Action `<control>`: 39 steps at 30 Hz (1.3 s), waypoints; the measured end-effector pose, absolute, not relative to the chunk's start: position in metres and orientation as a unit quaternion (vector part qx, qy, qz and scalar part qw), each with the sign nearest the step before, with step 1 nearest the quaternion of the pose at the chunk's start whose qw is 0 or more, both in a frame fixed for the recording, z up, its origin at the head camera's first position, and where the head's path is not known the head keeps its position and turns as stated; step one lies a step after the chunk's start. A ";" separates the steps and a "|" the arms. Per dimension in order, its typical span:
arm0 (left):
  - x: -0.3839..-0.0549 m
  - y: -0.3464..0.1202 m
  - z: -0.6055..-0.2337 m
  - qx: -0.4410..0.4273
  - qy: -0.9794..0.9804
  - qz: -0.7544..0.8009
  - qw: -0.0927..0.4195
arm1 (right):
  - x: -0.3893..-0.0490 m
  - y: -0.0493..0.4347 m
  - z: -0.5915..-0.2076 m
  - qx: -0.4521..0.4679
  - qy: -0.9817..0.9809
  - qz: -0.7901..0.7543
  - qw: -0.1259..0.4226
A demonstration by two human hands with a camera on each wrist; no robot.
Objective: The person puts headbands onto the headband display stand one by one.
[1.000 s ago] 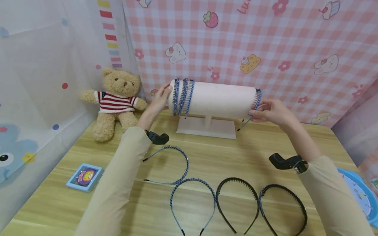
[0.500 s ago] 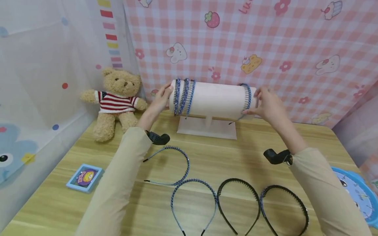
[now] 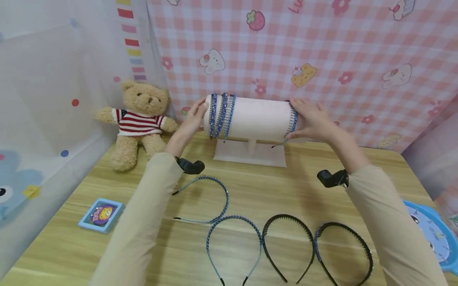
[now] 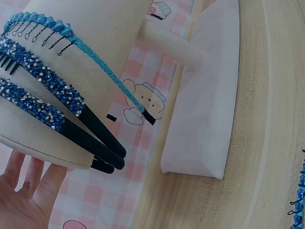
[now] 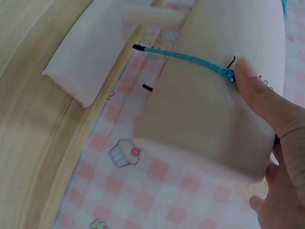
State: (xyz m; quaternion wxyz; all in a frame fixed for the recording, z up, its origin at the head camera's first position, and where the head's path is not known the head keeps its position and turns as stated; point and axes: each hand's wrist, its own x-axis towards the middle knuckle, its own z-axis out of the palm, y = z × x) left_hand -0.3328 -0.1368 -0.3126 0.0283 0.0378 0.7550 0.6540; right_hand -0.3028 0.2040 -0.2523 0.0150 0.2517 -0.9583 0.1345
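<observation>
A pale padded display roll [image 3: 262,118] lies level on a stand with a flat base [image 3: 234,153]. Near its right end, my right hand [image 3: 315,121] holds a blue toothed headband [image 3: 292,121], thumb on its front and fingers over the top. In the right wrist view the thumb presses the headband's blue wrapped arm [image 5: 190,59]. My left hand [image 3: 191,121] rests against the roll's left end, its fingers [image 4: 34,174] fairly straight at the rim. Two glittery headbands [image 4: 43,71] and a blue one [image 4: 102,64] circle the roll beside that hand.
On the wooden table [image 3: 161,258] lie two blue headbands [image 3: 226,194] [image 3: 234,217] and two dark ones [image 3: 286,216] [image 3: 343,225]. A teddy bear [image 3: 139,123] sits back left, near a small blue frame [image 3: 101,215]. A blue clock [image 3: 434,234] is at right.
My right hand has moved left with the blue headband, sliding it from the roll's right end further onto the roll. The left hand has stayed at the left end.
</observation>
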 end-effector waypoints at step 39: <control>-0.316 -0.137 -0.296 0.048 0.750 0.658 0.047 | -0.319 0.094 -0.261 0.324 -0.939 0.102 0.059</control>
